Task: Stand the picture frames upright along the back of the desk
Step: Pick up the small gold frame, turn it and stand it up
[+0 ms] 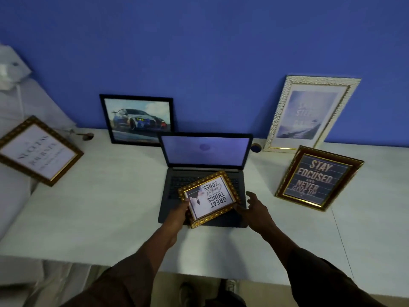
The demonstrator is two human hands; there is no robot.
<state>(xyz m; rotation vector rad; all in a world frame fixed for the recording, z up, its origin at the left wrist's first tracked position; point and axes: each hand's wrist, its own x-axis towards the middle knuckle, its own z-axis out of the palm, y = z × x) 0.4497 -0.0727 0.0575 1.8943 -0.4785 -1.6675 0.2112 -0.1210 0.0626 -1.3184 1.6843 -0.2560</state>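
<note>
A small ornate gold frame (210, 198) with upside-down text lies tilted over the laptop's keyboard. My left hand (178, 214) grips its near left corner. Fingers spread, my right hand (254, 204) hovers at the frame's right edge; whether it touches is unclear. A black-framed car picture (137, 118) and a tall white-and-gold frame (309, 114) stand leaning against the blue wall. In front of the tall one, a dark red frame reading "Stay focused" (318, 178) is propped up on the desk. A gold frame with text (38, 150) lies at the desk's left edge.
An open laptop (205, 151) sits mid-desk on the white desk (99, 196). A small round dark object (256, 148) rests beside the laptop's right corner, and a small object (85, 135) lies at the back left. A white bed or cushion (13, 107) borders the left.
</note>
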